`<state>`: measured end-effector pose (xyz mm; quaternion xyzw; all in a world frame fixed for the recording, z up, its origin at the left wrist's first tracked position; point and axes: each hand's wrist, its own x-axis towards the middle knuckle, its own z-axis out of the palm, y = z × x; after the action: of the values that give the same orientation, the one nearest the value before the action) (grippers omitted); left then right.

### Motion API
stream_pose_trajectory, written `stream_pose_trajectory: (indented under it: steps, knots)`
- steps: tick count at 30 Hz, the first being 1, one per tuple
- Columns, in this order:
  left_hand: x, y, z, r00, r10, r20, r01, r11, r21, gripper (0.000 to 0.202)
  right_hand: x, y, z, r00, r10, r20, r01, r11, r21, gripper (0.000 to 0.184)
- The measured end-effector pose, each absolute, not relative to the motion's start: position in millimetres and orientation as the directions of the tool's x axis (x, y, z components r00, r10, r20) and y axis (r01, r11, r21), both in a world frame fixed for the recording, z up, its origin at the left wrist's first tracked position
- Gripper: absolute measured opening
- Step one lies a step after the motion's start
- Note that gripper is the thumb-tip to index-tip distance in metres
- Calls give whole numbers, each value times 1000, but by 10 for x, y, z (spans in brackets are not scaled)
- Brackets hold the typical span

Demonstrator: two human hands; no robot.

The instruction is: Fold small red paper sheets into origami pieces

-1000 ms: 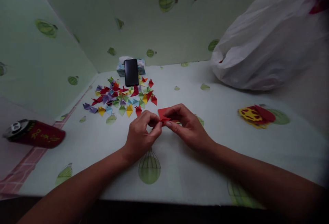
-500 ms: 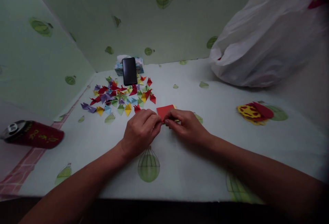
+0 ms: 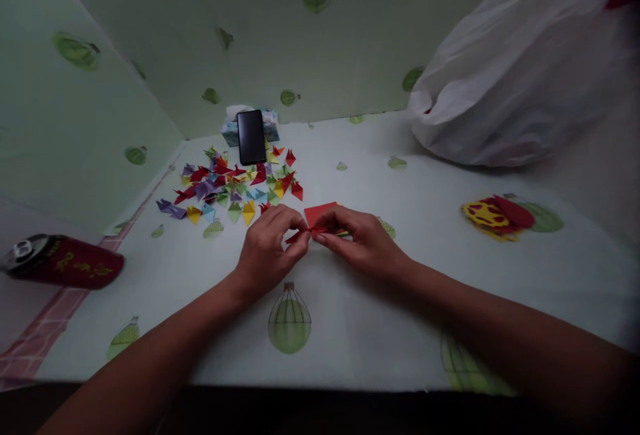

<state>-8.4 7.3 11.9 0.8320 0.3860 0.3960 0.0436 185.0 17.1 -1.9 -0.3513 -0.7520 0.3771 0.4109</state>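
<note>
Between my two hands is a small folded piece of red paper (image 3: 291,238), mostly covered by fingers. My left hand (image 3: 273,242) pinches it between thumb and forefinger. From the other side my right hand (image 3: 357,234) also pinches it, fingertips nearly touching those of the left. Just behind the hands lies a stack of square paper sheets (image 3: 319,212) with a red-orange one on top and a yellow edge showing. Beyond my left hand spreads a pile of small folded paper cranes (image 3: 233,188) in red, purple, green, yellow and blue.
A black phone (image 3: 251,137) leans on a tissue box (image 3: 271,126) behind the cranes. A red can (image 3: 65,262) lies at the left. At the right are a large white plastic bag (image 3: 500,88) and red and yellow cut-outs (image 3: 493,215).
My left hand's fingers have opened into a wider pinch, and more of the folded red paper shows between the hands. The right hand has shifted only slightly.
</note>
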Motion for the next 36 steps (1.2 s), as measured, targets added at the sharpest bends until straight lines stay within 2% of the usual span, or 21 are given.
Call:
stream_pose_trajectory:
  steps: [4,9,21,26,36]
  knots:
    - [-80,63,105,357,711,606,572,-679,460,11,1847,170,-31,-399,834,381,225,492,-841,7]
    - [-92,70,92,333,753,568,542,-645,538,11,1850,169,-25,-389,851,352,229,460,-858,9]
    - [-119,75,152,301,867,397,440,-496,749,8,1862,163,14,-365,868,336,291,449,-845,18]
    - [-137,107,129,306,864,400,436,-501,748,6,1865,167,-5,-367,853,371,289,484,-826,17]
    - [-133,88,116,291,800,524,470,-597,651,10,1873,156,-7,-366,839,402,306,516,-800,14]
